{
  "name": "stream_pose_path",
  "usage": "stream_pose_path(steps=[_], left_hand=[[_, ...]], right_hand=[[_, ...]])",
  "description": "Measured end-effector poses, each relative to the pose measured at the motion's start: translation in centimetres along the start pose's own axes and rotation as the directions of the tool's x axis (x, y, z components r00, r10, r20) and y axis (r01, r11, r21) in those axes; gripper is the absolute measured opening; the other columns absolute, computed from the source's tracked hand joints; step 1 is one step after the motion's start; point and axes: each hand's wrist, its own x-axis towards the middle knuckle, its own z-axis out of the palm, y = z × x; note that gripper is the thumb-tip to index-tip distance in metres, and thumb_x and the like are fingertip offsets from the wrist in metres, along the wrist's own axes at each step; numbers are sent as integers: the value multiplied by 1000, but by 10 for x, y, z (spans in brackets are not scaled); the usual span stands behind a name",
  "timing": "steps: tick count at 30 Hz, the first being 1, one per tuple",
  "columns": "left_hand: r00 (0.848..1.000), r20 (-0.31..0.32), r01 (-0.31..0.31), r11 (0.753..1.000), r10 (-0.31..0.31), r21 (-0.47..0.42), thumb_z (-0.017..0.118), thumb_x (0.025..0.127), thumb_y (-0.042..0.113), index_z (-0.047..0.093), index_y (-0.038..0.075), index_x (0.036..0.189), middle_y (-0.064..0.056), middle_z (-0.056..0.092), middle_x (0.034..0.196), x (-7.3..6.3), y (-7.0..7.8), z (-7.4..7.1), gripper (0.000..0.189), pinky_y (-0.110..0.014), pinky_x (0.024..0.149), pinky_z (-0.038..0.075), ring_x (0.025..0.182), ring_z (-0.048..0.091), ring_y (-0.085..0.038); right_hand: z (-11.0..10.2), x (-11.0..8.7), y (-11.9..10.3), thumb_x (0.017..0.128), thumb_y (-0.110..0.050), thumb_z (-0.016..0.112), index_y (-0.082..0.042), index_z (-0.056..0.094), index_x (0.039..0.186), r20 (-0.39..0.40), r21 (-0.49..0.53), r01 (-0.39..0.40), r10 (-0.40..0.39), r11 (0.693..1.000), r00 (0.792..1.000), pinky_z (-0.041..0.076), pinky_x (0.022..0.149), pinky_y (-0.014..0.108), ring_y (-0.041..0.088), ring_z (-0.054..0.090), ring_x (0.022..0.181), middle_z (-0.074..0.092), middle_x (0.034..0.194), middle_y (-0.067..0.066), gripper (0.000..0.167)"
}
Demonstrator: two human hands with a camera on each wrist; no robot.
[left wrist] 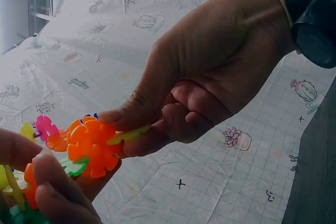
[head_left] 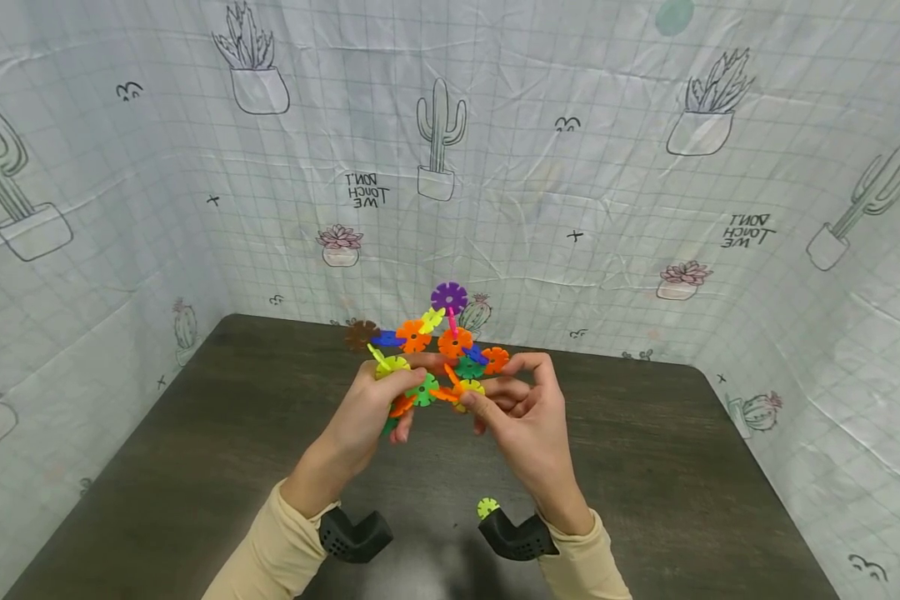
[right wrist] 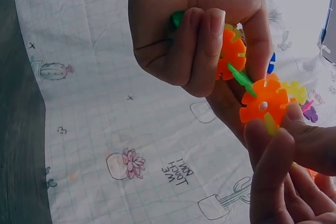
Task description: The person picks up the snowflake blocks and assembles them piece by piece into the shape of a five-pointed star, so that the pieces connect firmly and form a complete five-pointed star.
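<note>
A chain of notched plastic flower discs, joined edge to edge, spans both hands. My left hand (head_left: 356, 421) grips its left part, thumb on a yellow disc (head_left: 390, 367) beside a green disc (head_left: 423, 389). Between thumb and fingertips my right hand (head_left: 532, 417) pinches a yellow disc (head_left: 474, 387), seen edge-on in the right wrist view, slotted against an orange disc (right wrist: 262, 103). Beyond the hands the chain continues with a purple disc (head_left: 448, 298) on top and a brown disc (head_left: 362, 335) at left. The left palm and fingers hide some discs.
A loose yellow-green disc (head_left: 487, 507) lies on the dark wooden table (head_left: 645, 467), close to the right wrist's black camera mount (head_left: 517, 537). Another mount (head_left: 354, 535) sits on the left wrist. A cactus-printed cloth (head_left: 510, 208) encloses the table's back and sides.
</note>
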Motion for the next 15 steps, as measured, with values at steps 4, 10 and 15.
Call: stream_pose_path(steps=[4,10,15], left_hand=[[1000,12,-1,1000,1,5,50,103,19,59,-6,135,4,60,74,2,-3,-2,42,-21,45,40,42,44,-9],[999,29,-20,1000,20,14,55,104,21,61,-3,133,8,56,63,6,-7,-4,38,-21,46,42,42,42,-10],[999,42,-8,1000,8,3,56,104,21,62,1,135,9,62,72,7,-8,-4,37,-20,45,41,42,40,-10]], right_hand=[[-1,-1,2,90,6,71,4,37,110,-16,-44,-16,15,999,1000,59,58,33,17,71,65,76,88,-2,39],[-7,-7,7,92,2,71,5,41,117,-1,-115,-2,2,993,1000,63,66,38,18,73,73,76,92,2,39],[-15,-9,8,99,2,61,7,41,118,7,-104,85,-84,991,996,62,66,34,16,71,72,75,96,0,28]])
